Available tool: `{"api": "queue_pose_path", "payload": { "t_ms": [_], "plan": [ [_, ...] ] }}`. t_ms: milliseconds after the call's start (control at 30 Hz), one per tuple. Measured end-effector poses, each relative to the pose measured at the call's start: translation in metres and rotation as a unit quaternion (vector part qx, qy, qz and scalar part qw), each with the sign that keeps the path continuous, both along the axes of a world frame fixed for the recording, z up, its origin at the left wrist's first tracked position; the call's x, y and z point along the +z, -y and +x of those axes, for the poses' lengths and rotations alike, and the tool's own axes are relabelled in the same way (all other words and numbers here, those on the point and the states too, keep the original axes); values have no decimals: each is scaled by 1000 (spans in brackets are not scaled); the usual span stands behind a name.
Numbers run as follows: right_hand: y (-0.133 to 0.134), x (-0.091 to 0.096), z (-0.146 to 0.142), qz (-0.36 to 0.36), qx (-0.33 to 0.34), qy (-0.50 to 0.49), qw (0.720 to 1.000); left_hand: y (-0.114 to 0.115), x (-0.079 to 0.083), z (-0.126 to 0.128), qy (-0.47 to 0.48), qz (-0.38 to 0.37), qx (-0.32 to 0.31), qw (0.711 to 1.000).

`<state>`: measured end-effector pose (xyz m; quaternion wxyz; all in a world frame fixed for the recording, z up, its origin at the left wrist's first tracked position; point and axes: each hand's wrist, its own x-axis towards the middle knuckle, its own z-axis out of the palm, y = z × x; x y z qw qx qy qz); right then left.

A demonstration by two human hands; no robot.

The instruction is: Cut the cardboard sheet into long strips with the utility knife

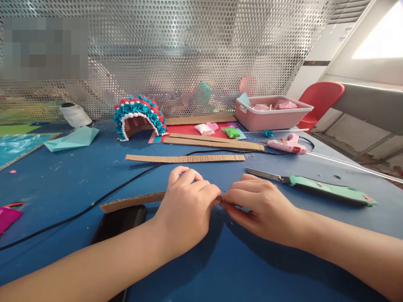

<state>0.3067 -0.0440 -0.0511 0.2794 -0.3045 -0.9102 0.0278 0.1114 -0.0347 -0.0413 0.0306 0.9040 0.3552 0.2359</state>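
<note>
My left hand is closed around a narrow cardboard strip, whose free end sticks out to the left above a black phone. Close beside it, my right hand pinches the same strip, with the fingertips of both hands almost meeting. Most of the strip between the hands is hidden by fingers. Just beyond my right hand lies a green-handled utility knife with its blade out, pointing left. Another cardboard strip lies flat beyond my hands.
Further back are more cardboard strips, a pink hot glue gun, a pink basket and a blue-and-red decorated arch. A black cord crosses the blue table. Perforated metal stands behind.
</note>
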Motion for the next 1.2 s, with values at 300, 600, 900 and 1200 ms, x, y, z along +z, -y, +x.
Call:
{"api": "queue_pose_path", "payload": {
  "t_ms": [300, 600, 900, 1200],
  "plan": [
    [0, 3, 2, 3, 21, -60, 998, 1, 1, -2, 65, 38, -28, 997],
    [4, 9, 2, -2, -7, -71, 997, 1, 5, -3, 78, 55, -27, 995],
    [-34, 26, 46, 15, -335, 170, 926, -12, 19, -11, 120, 117, -27, 985],
    [-67, 33, 102, -153, -379, 273, 871, -44, 90, -36, 508, -71, 3, 859]
  ]
}}
